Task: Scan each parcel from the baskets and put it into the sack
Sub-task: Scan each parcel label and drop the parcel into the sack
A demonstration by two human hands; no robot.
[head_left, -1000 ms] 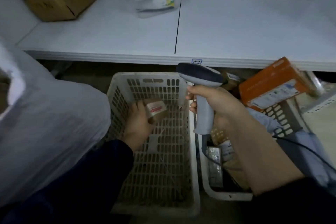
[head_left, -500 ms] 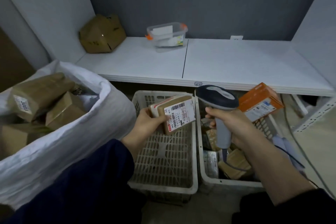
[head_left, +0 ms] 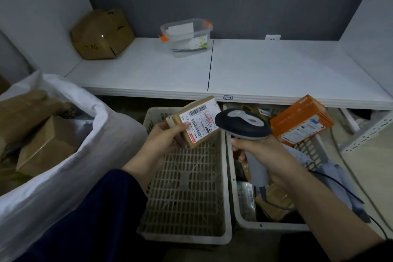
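Sleeves in dark cloth frame the near edge of the view, and between them two baskets stand side by side on the floor. The left basket (head_left: 185, 238) has its slotted bottom in plain sight; the right basket (head_left: 236, 204) holds a jumble of packets and brown parcels. Left of both, the white sack (head_left: 85, 155) stands open with several brown cardboard parcels inside.

Above the far half of the left basket, the left hand (head_left: 163, 142) holds the parcel (head_left: 197, 121), a small brown box tilted with its white barcode label facing up. The fingers curl beneath it and the thumb presses on the label's near edge. Just to its right, the right hand (head_left: 261, 153) has its fingers wrapped round the handle of the scanner (head_left: 242, 123), whose dark head sits at the label's right edge; I cannot tell whether they touch.

An orange box (head_left: 302, 121) rides high at the far right corner of the right basket. Beyond, the white surface (head_left: 276, 70) carries a clear container (head_left: 187, 37) with orange clips near the middle of its back edge, and a crumpled cardboard box (head_left: 102, 34) in its back left corner
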